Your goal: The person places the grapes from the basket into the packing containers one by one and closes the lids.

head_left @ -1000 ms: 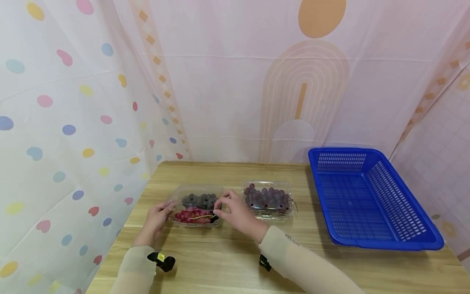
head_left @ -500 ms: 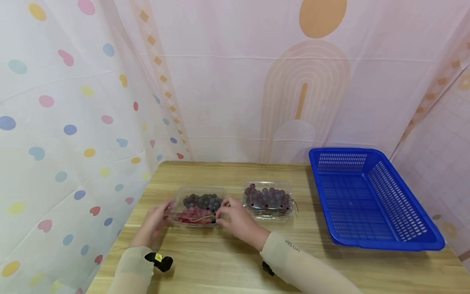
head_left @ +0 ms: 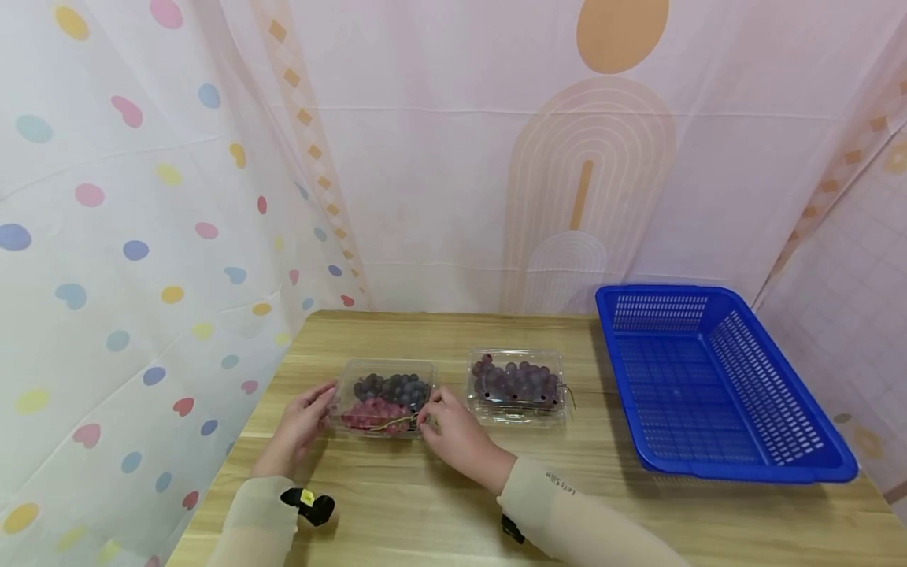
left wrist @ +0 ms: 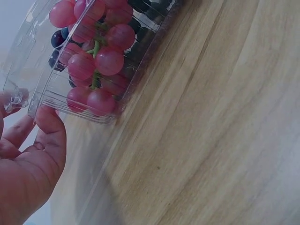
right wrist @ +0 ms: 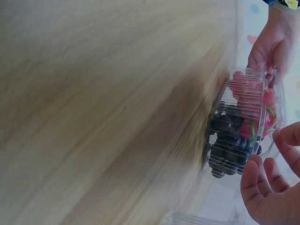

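A clear plastic clamshell box (head_left: 347, 382) lies at the left of the wooden table, its lid down over the fruit. Inside, red grapes (head_left: 372, 413) with a green stem sit in front of dark grapes (head_left: 394, 389). My left hand (head_left: 301, 425) pinches the box's left rim; in the left wrist view its thumb (left wrist: 50, 123) presses beneath the edge near the lid's tab. At the opposite end, my right hand (head_left: 464, 442) pinches the lid and rim at the front right corner. Seen from the right wrist, its fingers (right wrist: 253, 183) lie along the box's side.
Just right of the held box stands a second clear box (head_left: 517, 356) of purple grapes, its lid down and a stem poking out. A large blue plastic basket (head_left: 744, 472) occupies the table's right side. Patterned curtains (head_left: 425, 197) hang behind and at both sides.
The box's lid, slightly raised and tilted one second ago, has come down over the grapes. My right hand has shifted slightly down and right with the corner; my left hand stays at the left rim.
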`<state>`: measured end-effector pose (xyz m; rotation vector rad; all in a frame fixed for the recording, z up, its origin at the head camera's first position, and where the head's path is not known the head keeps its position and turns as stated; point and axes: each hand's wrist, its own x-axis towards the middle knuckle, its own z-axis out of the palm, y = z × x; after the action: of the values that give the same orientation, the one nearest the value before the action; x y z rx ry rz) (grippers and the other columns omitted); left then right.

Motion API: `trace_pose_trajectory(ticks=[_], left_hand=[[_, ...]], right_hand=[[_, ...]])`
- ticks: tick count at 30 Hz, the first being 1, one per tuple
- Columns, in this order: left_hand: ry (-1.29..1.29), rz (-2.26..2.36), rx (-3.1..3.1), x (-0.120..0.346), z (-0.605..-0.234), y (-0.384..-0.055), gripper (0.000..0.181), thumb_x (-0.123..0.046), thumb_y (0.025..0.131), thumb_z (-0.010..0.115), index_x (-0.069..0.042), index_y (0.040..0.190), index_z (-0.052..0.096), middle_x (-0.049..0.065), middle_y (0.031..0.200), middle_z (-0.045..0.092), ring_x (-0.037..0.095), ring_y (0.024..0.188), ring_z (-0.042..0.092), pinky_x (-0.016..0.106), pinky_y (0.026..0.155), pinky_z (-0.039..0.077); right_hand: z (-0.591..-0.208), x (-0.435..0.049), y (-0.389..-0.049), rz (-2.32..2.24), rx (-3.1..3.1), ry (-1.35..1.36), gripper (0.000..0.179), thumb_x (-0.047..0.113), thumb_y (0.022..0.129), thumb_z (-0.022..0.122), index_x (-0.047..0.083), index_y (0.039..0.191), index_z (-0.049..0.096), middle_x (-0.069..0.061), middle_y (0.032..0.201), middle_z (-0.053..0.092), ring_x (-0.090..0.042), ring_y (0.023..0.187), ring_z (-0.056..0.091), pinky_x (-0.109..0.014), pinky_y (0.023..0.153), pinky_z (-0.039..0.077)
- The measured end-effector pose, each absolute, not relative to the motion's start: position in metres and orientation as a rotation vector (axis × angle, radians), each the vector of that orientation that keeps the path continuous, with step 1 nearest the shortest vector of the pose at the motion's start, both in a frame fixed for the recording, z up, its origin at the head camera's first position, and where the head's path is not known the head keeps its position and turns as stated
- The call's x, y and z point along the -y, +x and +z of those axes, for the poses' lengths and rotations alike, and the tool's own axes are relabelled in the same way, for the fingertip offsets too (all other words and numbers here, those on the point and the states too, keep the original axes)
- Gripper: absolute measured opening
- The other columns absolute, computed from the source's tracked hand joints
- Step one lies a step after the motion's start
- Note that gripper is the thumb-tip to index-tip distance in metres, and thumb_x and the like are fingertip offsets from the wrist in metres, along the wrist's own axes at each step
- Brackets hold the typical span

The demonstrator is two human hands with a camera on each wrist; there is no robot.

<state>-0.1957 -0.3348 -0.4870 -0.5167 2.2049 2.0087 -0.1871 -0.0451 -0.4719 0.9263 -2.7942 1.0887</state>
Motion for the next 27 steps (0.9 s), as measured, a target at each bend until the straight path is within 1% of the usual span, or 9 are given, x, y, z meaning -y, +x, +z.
trace_pose_trajectory(ticks=[3,6,9,11,14,16,18,22,27], left_hand=[[-0.496,1.997,-2.218,0.335,-0.488,-0.196,0.055,-0.033,0.1,0.046,-0.008,0.146,0.032,-0.018,0.099,0.056,-0.001,0.08,0.05,0.017,0.067,0.044],[-0.491,2.002,-2.224,0.335,-0.489,-0.194,0.051,-0.031,0.1,0.047,-0.006,0.142,0.034,-0.014,0.097,0.055,0.0,0.078,0.049,0.017,0.066,0.044],[-0.497,2.0,-2.236,0.335,-0.488,-0.193,0.047,-0.031,0.099,0.048,-0.006,0.138,0.037,-0.012,0.097,0.054,0.001,0.077,0.049,0.017,0.066,0.045],[-0.5,1.991,-2.247,0.334,-0.488,-0.192,0.046,-0.032,0.099,0.049,-0.006,0.136,0.039,-0.012,0.098,0.053,0.001,0.077,0.05,0.017,0.067,0.046],[-0.497,1.992,-2.257,0.334,-0.488,-0.192,0.045,-0.032,0.098,0.051,-0.007,0.134,0.041,-0.012,0.097,0.054,0.001,0.078,0.051,0.018,0.067,0.046],[-0.497,2.0,-2.259,0.333,-0.488,-0.192,0.044,-0.031,0.098,0.051,-0.006,0.133,0.042,-0.012,0.096,0.054,0.001,0.077,0.05,0.018,0.066,0.046],[-0.497,2.007,-2.257,0.333,-0.488,-0.192,0.043,-0.03,0.098,0.05,-0.006,0.133,0.041,-0.012,0.096,0.054,0.001,0.076,0.05,0.018,0.066,0.046],[-0.514,2.013,-2.243,0.332,-0.486,-0.192,0.042,-0.028,0.099,0.049,-0.006,0.134,0.04,-0.012,0.097,0.054,0.001,0.075,0.048,0.017,0.065,0.045],[-0.538,2.029,-2.216,0.333,-0.486,-0.193,0.043,-0.026,0.099,0.049,-0.005,0.135,0.04,-0.012,0.097,0.055,0.0,0.077,0.05,0.017,0.065,0.046]], right_hand=[[-0.473,0.047,-0.187,1.179,2.794,0.868,0.006,0.017,0.093,0.06,0.015,0.092,0.065,0.001,0.102,0.048,-0.005,0.078,0.049,-0.019,0.068,0.045],[-0.474,0.05,-0.187,1.387,2.792,0.76,0.004,0.014,0.093,0.059,0.01,0.092,0.057,-0.001,0.099,0.046,-0.006,0.073,0.049,-0.019,0.063,0.045],[-0.474,0.053,-0.187,1.578,2.804,0.616,0.012,0.012,0.093,0.059,0.006,0.093,0.048,-0.005,0.092,0.048,-0.01,0.07,0.049,-0.024,0.062,0.044],[-0.474,0.054,-0.186,1.662,2.842,0.501,0.016,0.015,0.093,0.058,0.005,0.095,0.046,-0.007,0.087,0.051,-0.013,0.068,0.049,-0.027,0.061,0.043],[-0.476,0.054,-0.184,1.843,2.924,0.347,0.02,0.025,0.095,0.054,0.005,0.096,0.048,-0.011,0.076,0.056,-0.018,0.059,0.05,-0.029,0.051,0.045],[-0.477,0.054,-0.184,2.021,2.937,0.245,0.025,0.03,0.096,0.051,0.005,0.094,0.052,-0.009,0.073,0.057,-0.018,0.055,0.051,-0.028,0.045,0.045],[-0.479,0.055,-0.184,2.229,2.903,0.147,0.026,0.031,0.096,0.049,0.006,0.09,0.054,-0.008,0.069,0.056,-0.017,0.049,0.049,-0.026,0.039,0.045],[-0.481,0.056,-0.187,2.477,2.796,0.063,0.023,0.024,0.092,0.051,0.003,0.088,0.058,-0.003,0.067,0.055,-0.012,0.049,0.047,-0.022,0.039,0.043],[-0.483,0.057,-0.189,2.585,2.735,0.04,0.021,0.015,0.087,0.052,-0.003,0.093,0.061,-0.002,0.069,0.056,-0.01,0.051,0.047,-0.02,0.041,0.044]])
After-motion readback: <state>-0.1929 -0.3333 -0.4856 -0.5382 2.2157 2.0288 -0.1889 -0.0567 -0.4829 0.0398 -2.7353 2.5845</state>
